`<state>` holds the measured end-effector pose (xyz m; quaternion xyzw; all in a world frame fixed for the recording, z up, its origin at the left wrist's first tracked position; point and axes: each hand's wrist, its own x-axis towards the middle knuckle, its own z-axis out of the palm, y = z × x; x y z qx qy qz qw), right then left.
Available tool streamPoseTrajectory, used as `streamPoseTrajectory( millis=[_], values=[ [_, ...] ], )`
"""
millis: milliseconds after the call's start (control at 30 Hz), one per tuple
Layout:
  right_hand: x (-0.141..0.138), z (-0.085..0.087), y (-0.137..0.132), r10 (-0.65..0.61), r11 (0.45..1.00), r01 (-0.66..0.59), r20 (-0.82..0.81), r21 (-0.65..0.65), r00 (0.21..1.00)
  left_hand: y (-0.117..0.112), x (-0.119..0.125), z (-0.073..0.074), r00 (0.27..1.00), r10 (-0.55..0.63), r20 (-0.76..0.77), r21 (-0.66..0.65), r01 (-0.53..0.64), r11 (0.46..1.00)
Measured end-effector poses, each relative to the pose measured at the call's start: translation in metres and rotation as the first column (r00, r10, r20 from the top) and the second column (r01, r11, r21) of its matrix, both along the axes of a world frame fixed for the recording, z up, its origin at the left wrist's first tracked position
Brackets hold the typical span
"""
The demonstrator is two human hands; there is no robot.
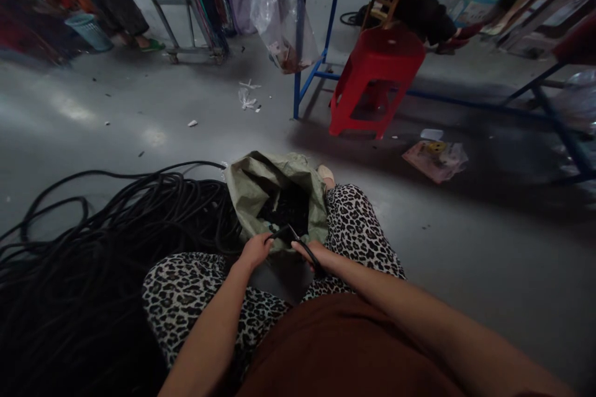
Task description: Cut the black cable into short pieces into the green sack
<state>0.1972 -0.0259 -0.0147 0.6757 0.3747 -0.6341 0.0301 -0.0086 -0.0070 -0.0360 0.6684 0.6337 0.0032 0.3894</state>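
I sit with my knees apart, in leopard-print trousers. My left hand (255,250) is closed on the end of a black cord (275,235) that comes from the big tangled pile of black cord (107,229) on the floor at my left. My right hand (313,254) is closed on black-handled scissors (298,240), whose blades meet the cord just above my hands. Both hands hover over the mouth of an open green woven sack (261,183) between my knees, with several dark cut pieces inside.
A red plastic stool (377,80) stands ahead by a blue metal table frame (298,43). A clear plastic bag (279,12) hangs from the table. Another person sits behind the stool (423,12). Scraps and a pink packet (435,161) lie on the grey floor.
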Motion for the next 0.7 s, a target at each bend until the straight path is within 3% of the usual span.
streamPoseTrajectory(
  millis=[267,700],
  values=[
    [-0.001,-0.004,-0.003,-0.041,0.996,0.033,-0.098,-0.088,0.994,0.002,-0.001,-0.002,1.0,0.025,-0.001,0.045,-0.025,0.999],
    [-0.002,-0.001,-0.003,-0.026,0.997,0.016,-0.133,-0.075,0.991,-0.003,0.004,-0.007,0.993,-0.004,0.114,0.034,0.0,0.999]
  ],
)
